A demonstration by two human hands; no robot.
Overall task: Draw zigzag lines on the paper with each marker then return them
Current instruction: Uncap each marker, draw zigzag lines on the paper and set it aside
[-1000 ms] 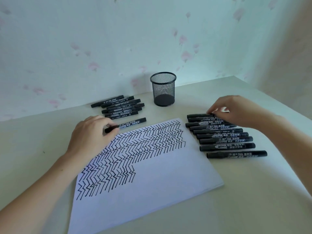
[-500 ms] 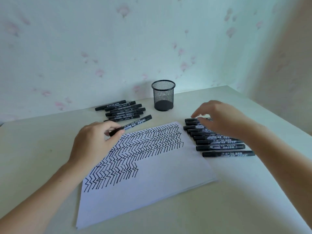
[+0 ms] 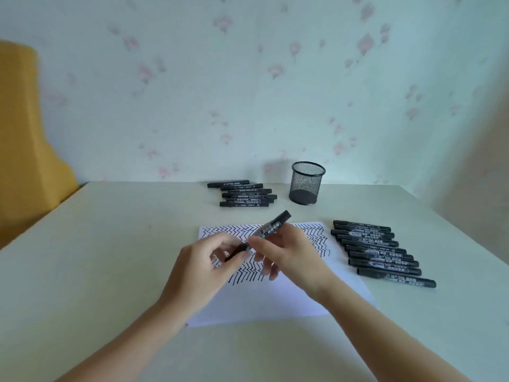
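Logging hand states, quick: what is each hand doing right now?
Left hand: pinches one end of the marker.
Right hand: grips the same marker's barrel.

Black markers (image 3: 380, 252) lie on a cream table (image 3: 110, 244). The white paper (image 3: 275, 301) carries black zigzags. The cup (image 3: 307, 183) is black mesh. The pale wallpaper (image 3: 248, 78) shows blurred, seemingly pink flowers.

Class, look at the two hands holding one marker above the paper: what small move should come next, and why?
Probably pull the cap off. The left hand pinches the lower end of the marker and the right hand grips its barrel, held above the paper, where blank space remains below the zigzags.
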